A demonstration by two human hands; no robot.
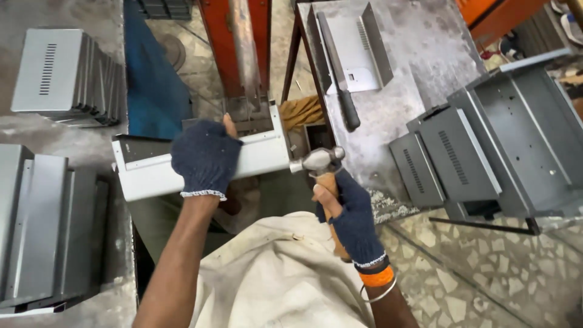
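Hammer (317, 161) head against bracket (200, 161) edge.

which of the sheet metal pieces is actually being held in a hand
The white bent panel at centre, gripped by the gloved left hand. The grey stacks and housings sit untouched on the tables.

grey steel table (425, 54), bent sheet-metal panel (358, 51), black-handled file (340, 73)

The left hand (205, 159), in a dark fingerless knit glove, is raised on a bare forearm with fingers curled closed, while the right hand (347, 212), gloved alike, is clenched, its wrist wearing an orange band.
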